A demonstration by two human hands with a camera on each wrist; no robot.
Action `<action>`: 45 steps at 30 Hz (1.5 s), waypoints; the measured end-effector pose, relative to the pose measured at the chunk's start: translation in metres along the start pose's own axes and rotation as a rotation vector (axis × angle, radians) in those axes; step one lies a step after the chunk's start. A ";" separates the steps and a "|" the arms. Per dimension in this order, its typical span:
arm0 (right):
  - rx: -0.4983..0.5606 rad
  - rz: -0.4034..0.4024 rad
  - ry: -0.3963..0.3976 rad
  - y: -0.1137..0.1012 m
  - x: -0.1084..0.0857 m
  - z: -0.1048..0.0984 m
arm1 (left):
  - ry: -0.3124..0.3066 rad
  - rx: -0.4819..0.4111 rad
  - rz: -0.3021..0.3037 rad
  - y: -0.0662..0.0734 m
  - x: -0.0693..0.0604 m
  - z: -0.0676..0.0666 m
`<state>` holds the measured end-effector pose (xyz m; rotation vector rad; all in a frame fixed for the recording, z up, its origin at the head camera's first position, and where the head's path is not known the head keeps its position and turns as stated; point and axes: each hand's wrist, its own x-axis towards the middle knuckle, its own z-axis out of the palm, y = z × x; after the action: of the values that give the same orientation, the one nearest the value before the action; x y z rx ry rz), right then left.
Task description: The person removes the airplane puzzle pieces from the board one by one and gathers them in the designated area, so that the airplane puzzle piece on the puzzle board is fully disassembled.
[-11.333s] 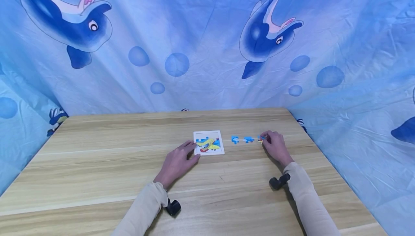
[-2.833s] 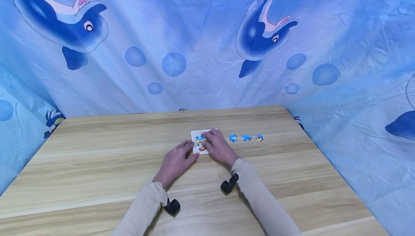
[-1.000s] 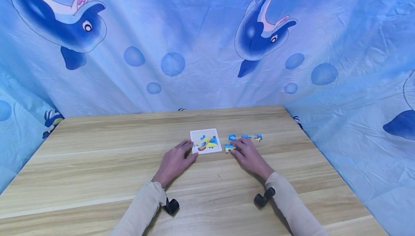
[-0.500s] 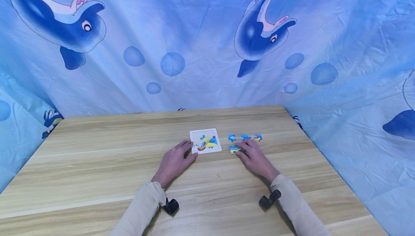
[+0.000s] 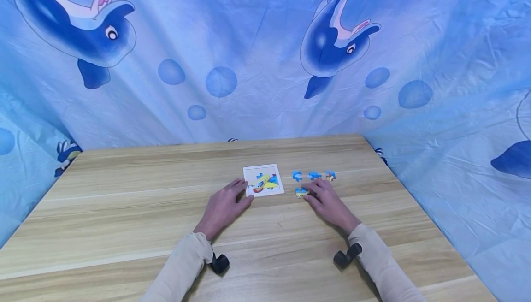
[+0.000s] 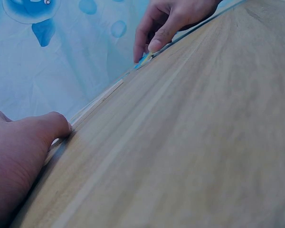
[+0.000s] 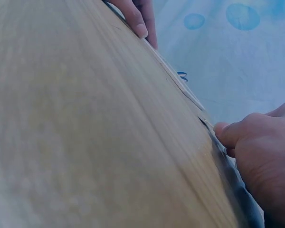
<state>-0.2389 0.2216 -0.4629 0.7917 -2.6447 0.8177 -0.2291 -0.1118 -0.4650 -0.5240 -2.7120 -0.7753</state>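
A white-framed puzzle (image 5: 250, 169) with a yellow aeroplane picture lies flat on the table. My left hand (image 5: 224, 207) rests at its left side, fingertips touching the left edge and thumb at the lower left corner. To the right, my right hand (image 5: 329, 205) pinches a blue and yellow piece (image 5: 300, 193) between thumb and fingers, at the table surface. Above it in a row lie a blue piece (image 5: 297, 175), another blue piece (image 5: 314, 175) and a piece with red and yellow (image 5: 330, 175). In the left wrist view, the right hand (image 6: 180, 19) partly hides its piece.
The wooden table (image 5: 124, 210) ends at a back edge against a blue curtain (image 5: 257, 39) printed with dolphins and bubbles. A black wrist camera (image 5: 219, 263) is on the left wrist, and another (image 5: 347, 256) is on the right.
My right hand has moved from the frame to the right, bringing the blue and yellow piece out below the row. In the last half second it shifted slightly further right. My left hand has stayed put.
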 end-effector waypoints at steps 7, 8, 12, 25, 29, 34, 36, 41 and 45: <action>0.011 0.011 -0.010 0.001 -0.001 0.001 | 0.004 0.006 0.005 0.000 0.000 0.000; 0.013 0.017 -0.013 0.000 -0.001 0.001 | 0.005 0.006 0.006 0.000 0.000 0.000; 0.007 0.040 -0.024 0.000 -0.001 0.000 | 0.009 0.004 0.009 0.000 -0.001 0.000; -0.009 0.039 -0.016 0.001 -0.002 0.001 | 0.014 0.005 0.001 0.000 0.000 0.001; -0.020 0.033 -0.018 0.000 -0.002 0.000 | 0.018 0.005 0.003 0.001 0.000 0.001; -0.019 0.030 -0.019 -0.001 -0.002 0.000 | 0.022 0.005 0.008 0.001 0.000 0.001; -0.011 0.031 -0.016 0.000 -0.002 0.000 | 0.021 0.006 0.008 0.001 0.000 0.001; 0.021 0.037 -0.005 0.000 -0.002 0.000 | 0.019 0.005 0.006 0.002 0.000 0.001; 0.026 0.060 -0.008 -0.002 -0.001 -0.001 | 0.019 0.005 0.005 0.001 0.000 0.001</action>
<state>-0.2369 0.2212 -0.4615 0.7273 -2.6819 0.8677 -0.2289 -0.1102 -0.4648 -0.5193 -2.6932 -0.7686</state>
